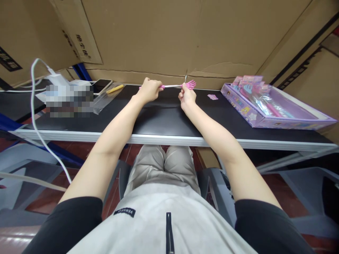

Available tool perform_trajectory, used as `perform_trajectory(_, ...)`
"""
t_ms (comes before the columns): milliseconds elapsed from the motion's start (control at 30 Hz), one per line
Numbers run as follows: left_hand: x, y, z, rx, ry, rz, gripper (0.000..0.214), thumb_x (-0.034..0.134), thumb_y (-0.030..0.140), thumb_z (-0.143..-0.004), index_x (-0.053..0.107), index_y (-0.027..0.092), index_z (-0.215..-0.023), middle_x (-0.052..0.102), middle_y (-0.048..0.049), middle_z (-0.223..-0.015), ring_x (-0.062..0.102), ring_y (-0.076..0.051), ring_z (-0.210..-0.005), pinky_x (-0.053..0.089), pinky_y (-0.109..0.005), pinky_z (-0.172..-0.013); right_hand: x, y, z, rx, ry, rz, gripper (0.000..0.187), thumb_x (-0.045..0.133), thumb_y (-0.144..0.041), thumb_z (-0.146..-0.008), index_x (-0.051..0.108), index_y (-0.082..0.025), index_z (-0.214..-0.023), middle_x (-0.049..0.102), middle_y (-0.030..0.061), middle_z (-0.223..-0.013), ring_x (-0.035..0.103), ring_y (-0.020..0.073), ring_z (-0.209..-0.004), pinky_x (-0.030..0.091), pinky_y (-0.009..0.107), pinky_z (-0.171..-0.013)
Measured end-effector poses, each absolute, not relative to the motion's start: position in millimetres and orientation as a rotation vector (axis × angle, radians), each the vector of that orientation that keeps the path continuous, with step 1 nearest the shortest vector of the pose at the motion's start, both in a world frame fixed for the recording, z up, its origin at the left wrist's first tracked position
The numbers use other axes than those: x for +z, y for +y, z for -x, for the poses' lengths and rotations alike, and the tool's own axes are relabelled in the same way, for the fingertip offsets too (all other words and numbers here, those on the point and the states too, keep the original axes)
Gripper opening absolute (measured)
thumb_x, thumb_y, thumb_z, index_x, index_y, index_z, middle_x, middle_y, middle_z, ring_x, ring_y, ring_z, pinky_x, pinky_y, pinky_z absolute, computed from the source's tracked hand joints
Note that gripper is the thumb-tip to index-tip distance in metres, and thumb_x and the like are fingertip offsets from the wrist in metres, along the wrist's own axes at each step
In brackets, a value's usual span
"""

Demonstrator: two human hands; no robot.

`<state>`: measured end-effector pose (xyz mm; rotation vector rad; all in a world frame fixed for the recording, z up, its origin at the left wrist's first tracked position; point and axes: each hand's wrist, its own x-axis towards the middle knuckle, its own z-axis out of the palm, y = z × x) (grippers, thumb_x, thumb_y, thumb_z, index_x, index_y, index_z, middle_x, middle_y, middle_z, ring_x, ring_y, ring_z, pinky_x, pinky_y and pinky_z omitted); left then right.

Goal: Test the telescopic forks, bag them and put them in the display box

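A back scratcher with a pink handle, a thin silvery rod and a pink claw-shaped head lies level between my two hands above the black table. Closed around its handle is my left hand; a bit of pink pokes out on either side of the fist. My right hand pinches the scratcher where the rod meets the head, and the pink prongs fan out past the fingers. A small pink card lies on the tabletop to the right of my right hand.
At right, a purple display box holds several packaged items. To the left are a clear plastic bag, a yellow stick-like tool, a phone and a white cable. Cardboard walls the table's back.
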<state>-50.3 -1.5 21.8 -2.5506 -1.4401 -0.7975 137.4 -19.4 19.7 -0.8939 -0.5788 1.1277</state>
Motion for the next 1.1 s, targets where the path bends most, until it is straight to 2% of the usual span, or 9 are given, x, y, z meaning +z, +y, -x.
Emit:
perform_trajectory(100, 26, -4, 50, -0.796, -1.502, 2.529, 0.026, 0.052, 0.027, -0.106, 0.077, 0.02, -0.114, 0.08, -0.0121, -0.112, 0.071, -0.034, -0.117, 0.039, -0.061, -0.121, 23, -21, -137, 1.109, -0.59, 0.887, 0.036, 0.077, -0.029, -0.104, 0.054, -0.02, -0.078, 0.041, -0.0106, -0.061, 0.036, 0.0022, -0.047, 0.028, 0.014, -0.042)
perform_trajectory(167, 31, -8, 50, -0.791, -1.546, 2.511, 0.025, 0.052, 0.025, -0.107, 0.076, 0.02, -0.114, 0.079, -0.0118, -0.114, 0.071, -0.033, -0.119, 0.038, -0.059, -0.121, 24, -17, -139, 1.078, -0.606, 0.867, 0.035, 0.074, -0.024, -0.106, 0.053, -0.02, -0.078, 0.039, -0.0106, -0.061, 0.034, 0.0016, -0.046, 0.028, 0.013, -0.041)
perform_trajectory(233, 37, -14, 54, -0.766, -1.607, 2.479, 0.025, 0.051, 0.023, -0.108, 0.074, 0.019, -0.116, 0.079, -0.0122, -0.117, 0.07, -0.032, -0.12, 0.037, -0.058, -0.122, 23, -7, -146, 1.039, -0.623, 0.837, 0.034, 0.073, -0.032, -0.107, 0.056, -0.019, -0.08, 0.04, -0.0097, -0.063, 0.037, 0.0019, -0.047, 0.028, 0.013, -0.04)
perform_trajectory(367, 44, -23, 75, -0.734, -1.756, 2.393, 0.024, 0.05, 0.021, -0.109, 0.073, 0.017, -0.115, 0.078, -0.0141, -0.123, 0.067, -0.031, -0.124, 0.036, -0.056, -0.12, 23, 18, -174, 0.961, -0.597, 0.842, 0.045, 0.074, -0.056, -0.103, 0.058, -0.02, -0.084, 0.04, -0.0087, -0.067, 0.043, 0.0025, -0.047, 0.03, 0.012, -0.039)
perform_trajectory(467, 45, -22, 94, -0.797, -1.807, 2.349, 0.021, 0.051, 0.023, -0.107, 0.072, 0.021, -0.107, 0.077, -0.0104, -0.109, 0.066, -0.031, -0.117, 0.034, -0.058, -0.118, 24, 32, -194, 0.924, -0.609, 0.883, 0.048, 0.074, -0.061, -0.102, 0.057, -0.02, -0.082, 0.043, -0.0079, -0.068, 0.047, 0.0026, -0.048, 0.031, 0.011, -0.039)
perform_trajectory(667, 46, -16, 113, -0.864, -1.845, 2.347, 0.02, 0.053, 0.026, -0.106, 0.072, 0.021, -0.101, 0.073, -0.0051, -0.097, 0.061, -0.025, -0.111, 0.028, -0.054, -0.12, 28, 43, -209, 0.873, -0.588, 0.887, 0.041, 0.07, -0.051, -0.106, 0.058, -0.019, -0.082, 0.05, -0.0058, -0.072, 0.053, 0.0047, -0.052, 0.034, 0.012, -0.041)
perform_trajectory(767, 48, -17, 122, -0.878, -1.919, 2.318, 0.02, 0.053, 0.025, -0.107, 0.072, 0.019, -0.106, 0.073, -0.004, -0.099, 0.058, -0.024, -0.114, 0.025, -0.051, -0.121, 35, 38, -218, 0.847, -0.491, 0.92, 0.036, 0.066, -0.037, -0.108, 0.055, -0.02, -0.079, 0.046, -0.0079, -0.068, 0.047, 0.0033, -0.048, 0.031, 0.011, -0.04)
perform_trajectory(933, 49, -20, 131, -0.808, -2.025, 2.328, 0.021, 0.054, 0.027, -0.108, 0.072, 0.018, -0.107, 0.072, -0.0048, -0.102, 0.058, -0.025, -0.114, 0.025, -0.052, -0.12, 52, 16, -236, 0.776, -0.325, 0.938, 0.045, 0.061, -0.018, -0.109, 0.043, -0.02, -0.068, 0.039, -0.0103, -0.063, 0.028, 0.0005, -0.045, 0.023, 0.01, -0.038)
perform_trajectory(1100, 43, -17, 125, -0.826, -1.924, 2.408, 0.023, 0.052, 0.029, -0.111, 0.073, 0.018, -0.11, 0.071, -0.0009, -0.096, 0.059, -0.022, -0.113, 0.025, -0.054, -0.121, 52, 15, -251, 0.693, -0.286, 1.003, 0.048, 0.056, -0.017, -0.109, 0.04, -0.02, -0.064, 0.035, -0.0099, -0.062, 0.029, 0.0016, -0.045, 0.021, 0.012, -0.038)
